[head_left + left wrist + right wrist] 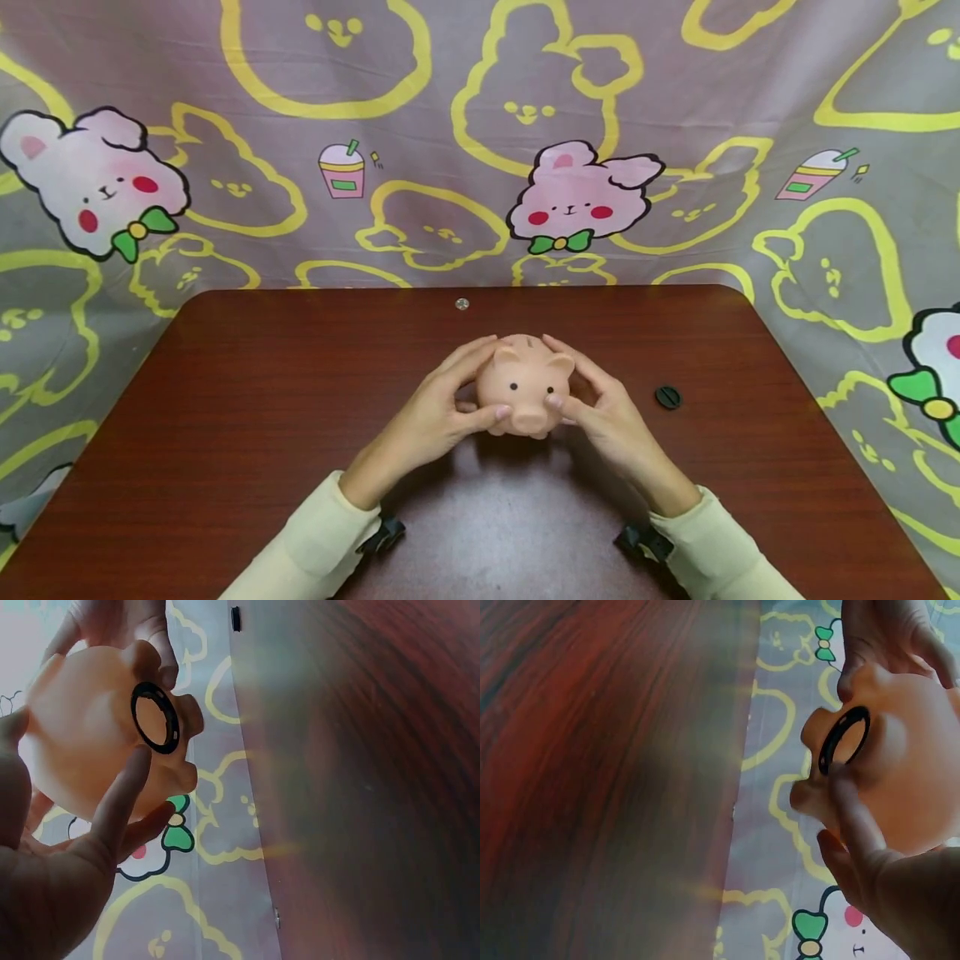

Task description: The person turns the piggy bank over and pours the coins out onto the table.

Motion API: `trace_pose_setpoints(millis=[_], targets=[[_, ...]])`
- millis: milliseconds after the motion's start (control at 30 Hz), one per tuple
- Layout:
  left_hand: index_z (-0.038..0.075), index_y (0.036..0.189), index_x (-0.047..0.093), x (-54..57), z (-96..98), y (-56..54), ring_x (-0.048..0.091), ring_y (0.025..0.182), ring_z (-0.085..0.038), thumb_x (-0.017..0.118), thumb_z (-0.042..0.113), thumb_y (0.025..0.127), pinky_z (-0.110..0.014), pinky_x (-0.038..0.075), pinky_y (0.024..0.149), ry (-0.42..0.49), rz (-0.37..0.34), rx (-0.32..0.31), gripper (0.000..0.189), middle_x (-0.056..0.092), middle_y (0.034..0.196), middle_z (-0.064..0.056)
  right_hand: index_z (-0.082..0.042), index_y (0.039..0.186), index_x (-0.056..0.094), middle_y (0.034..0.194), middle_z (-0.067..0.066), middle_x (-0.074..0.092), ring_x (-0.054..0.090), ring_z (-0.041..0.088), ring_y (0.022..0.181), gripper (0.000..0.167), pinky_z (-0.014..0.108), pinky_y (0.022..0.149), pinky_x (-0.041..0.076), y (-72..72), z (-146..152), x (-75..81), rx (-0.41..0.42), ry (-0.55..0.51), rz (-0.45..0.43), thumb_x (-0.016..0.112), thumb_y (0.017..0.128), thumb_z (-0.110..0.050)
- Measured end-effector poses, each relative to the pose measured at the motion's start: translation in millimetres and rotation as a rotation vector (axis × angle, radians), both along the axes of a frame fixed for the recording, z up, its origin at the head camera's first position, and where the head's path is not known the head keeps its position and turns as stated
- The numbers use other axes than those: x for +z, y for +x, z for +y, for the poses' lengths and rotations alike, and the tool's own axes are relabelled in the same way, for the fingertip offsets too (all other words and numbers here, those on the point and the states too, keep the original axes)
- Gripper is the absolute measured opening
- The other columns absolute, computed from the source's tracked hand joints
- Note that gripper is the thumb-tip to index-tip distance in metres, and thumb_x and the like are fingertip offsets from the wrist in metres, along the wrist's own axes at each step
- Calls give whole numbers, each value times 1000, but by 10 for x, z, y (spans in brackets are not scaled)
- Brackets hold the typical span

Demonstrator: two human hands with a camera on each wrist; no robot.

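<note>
A peach-coloured piggy bank (523,379) is raised off the table, its snout toward me and a coin slot on top. My left hand (438,408) grips its left side, thumb beside the snout. On the other side my right hand (611,412) grips it likewise, thumb on the cheek. Both wrist views show the underside, where a black ring (155,718) rims a round opening between the stubby feet; fingertips of both hands lie close to that ring. A round black plug (668,397) rests on the table to the right of the right hand.
A small silver coin (462,304) lies near the far edge of the dark reddish-brown table (262,433). Behind the table and along its sides hangs a patterned cloth (420,75) with rabbit and drink-cup prints.
</note>
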State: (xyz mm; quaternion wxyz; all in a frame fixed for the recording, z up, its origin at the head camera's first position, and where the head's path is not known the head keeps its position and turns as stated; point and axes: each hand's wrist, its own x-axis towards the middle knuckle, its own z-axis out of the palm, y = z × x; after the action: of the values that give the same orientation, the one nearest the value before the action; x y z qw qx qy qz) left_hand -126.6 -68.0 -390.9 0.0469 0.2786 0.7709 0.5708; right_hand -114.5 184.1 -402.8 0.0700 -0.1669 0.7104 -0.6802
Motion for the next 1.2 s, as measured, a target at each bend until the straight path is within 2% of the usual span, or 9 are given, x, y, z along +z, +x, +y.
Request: trace_pose_setpoints(millis=[100,200,400,533,700,867,1033,1200], targets=[[21,158,45,-18,-1,-14,55,140,-38,82,6,90,-30,63,87,47,-21,-32,78,35,166,-8,-17,161,42,163,8,42,53,6,138,68,22,98,55,3,4,15,-11,23,68,68,100,-2],[19,155,45,-30,0,-20,53,141,-40,84,1,87,-32,62,90,82,-12,-59,80,35,165,-8,-16,159,45,165,4,40,48,7,143,71,19,102,51,8,7,29,-13,29,130,72,95,2],[16,149,43,-42,-12,-6,49,144,-43,86,1,85,-37,60,95,72,2,-50,79,30,167,-7,-12,157,47,168,4,33,43,11,149,78,19,107,49,9,7,73,30,36,242,76,88,10],[12,144,39,-68,-11,1,50,144,-43,85,-1,84,-39,60,96,68,4,-49,78,28,168,-8,-14,156,50,169,2,32,41,13,149,80,19,109,48,15,0,115,26,131,327,80,85,7],[10,136,33,-109,2,1,53,141,-43,86,-4,82,-36,59,95,69,10,-42,76,26,167,-10,-17,151,56,169,2,35,35,17,154,78,20,118,33,0,-20,146,3,251,446,85,81,1],[6,127,28,-142,18,0,56,136,-43,85,-11,80,-34,60,93,123,2,-59,75,25,165,-12,-17,148,59,168,2,36,33,23,154,75,26,117,34,-11,-56,194,6,324,539,88,79,-5],[5,125,28,-149,26,2,58,132,-42,85,-13,78,-30,59,96,145,12,-69,76,24,164,-13,-18,147,60,167,3,38,32,24,154,74,29,117,36,-5,-68,229,1,357,568,88,78,-7],[8,136,34,-129,20,6,54,138,-42,86,-6,80,-36,58,100,128,53,-29,78,27,166,-10,-17,150,56,168,-1,36,36,18,153,77,21,115,37,4,-36,212,-11,281,483,85,81,0]])
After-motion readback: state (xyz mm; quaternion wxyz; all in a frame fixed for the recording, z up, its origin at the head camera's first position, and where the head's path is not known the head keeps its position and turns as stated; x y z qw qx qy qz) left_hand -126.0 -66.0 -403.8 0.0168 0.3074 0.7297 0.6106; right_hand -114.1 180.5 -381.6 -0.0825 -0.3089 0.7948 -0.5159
